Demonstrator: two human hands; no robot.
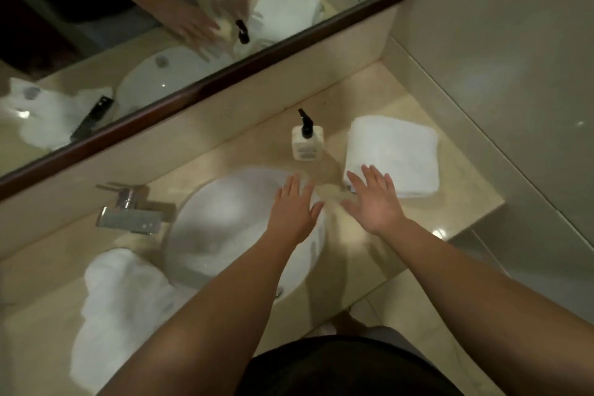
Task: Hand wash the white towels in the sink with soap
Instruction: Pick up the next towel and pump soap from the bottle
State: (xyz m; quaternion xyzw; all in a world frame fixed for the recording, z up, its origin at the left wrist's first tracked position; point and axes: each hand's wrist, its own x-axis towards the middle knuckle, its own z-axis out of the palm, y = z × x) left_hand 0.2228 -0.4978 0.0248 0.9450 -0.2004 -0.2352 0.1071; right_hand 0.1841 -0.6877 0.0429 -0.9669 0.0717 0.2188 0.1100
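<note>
A folded stack of white towels [393, 154] lies on the beige counter at the right of the round white sink [225, 222]. A crumpled white towel [119, 309] lies on the counter at the sink's left. A cream soap bottle [307, 141] with a black pump stands behind the sink. My left hand [294, 209] hovers flat, fingers spread, over the sink's right rim. My right hand [374, 199] is spread open too, its fingertips over the near edge of the folded stack. Neither hand holds anything.
A chrome faucet [131, 212] sits at the sink's back left. A wood-framed mirror [205, 87] runs along the back wall. The counter [463, 202] ends at a corner on the right, beside a tiled wall.
</note>
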